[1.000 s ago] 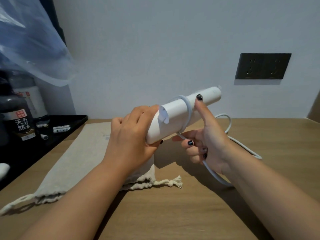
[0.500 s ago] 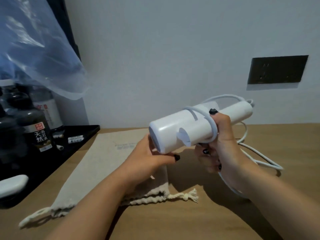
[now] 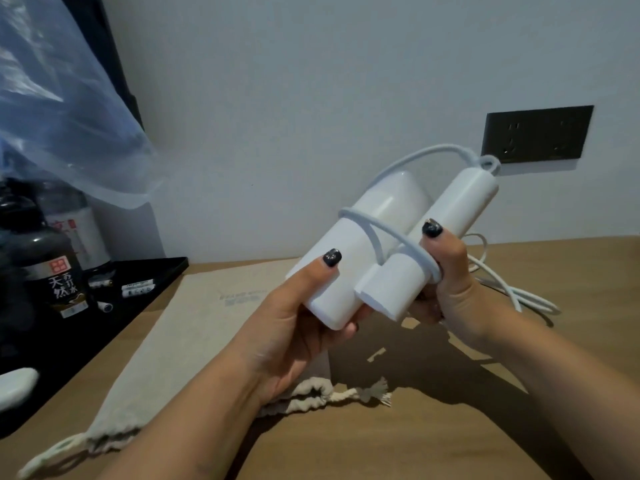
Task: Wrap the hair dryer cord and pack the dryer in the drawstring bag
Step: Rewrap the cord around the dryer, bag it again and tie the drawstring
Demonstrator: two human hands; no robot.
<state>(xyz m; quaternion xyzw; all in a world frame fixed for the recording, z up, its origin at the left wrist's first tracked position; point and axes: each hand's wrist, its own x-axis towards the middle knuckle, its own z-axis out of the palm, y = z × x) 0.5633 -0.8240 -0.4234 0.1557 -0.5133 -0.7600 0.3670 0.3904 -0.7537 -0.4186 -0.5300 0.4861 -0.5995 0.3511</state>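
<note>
Above the desk (image 3: pixel 485 427) and the flat drawstring bag (image 3: pixel 180 341) at 7 o'clock, the white hair dryer (image 3: pixel 363 258) is gripped by the curled left hand (image 3: pixel 298 327), while the right hand (image 3: pixel 453 282) pinches the cord (image 3: pixel 377 233) wrapped around it.

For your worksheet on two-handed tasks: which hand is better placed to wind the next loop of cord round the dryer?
The right hand: it already pinches the cord against the handle, with the slack trailing beside it. The left hand grips the hair dryer body, steadying it.
</note>
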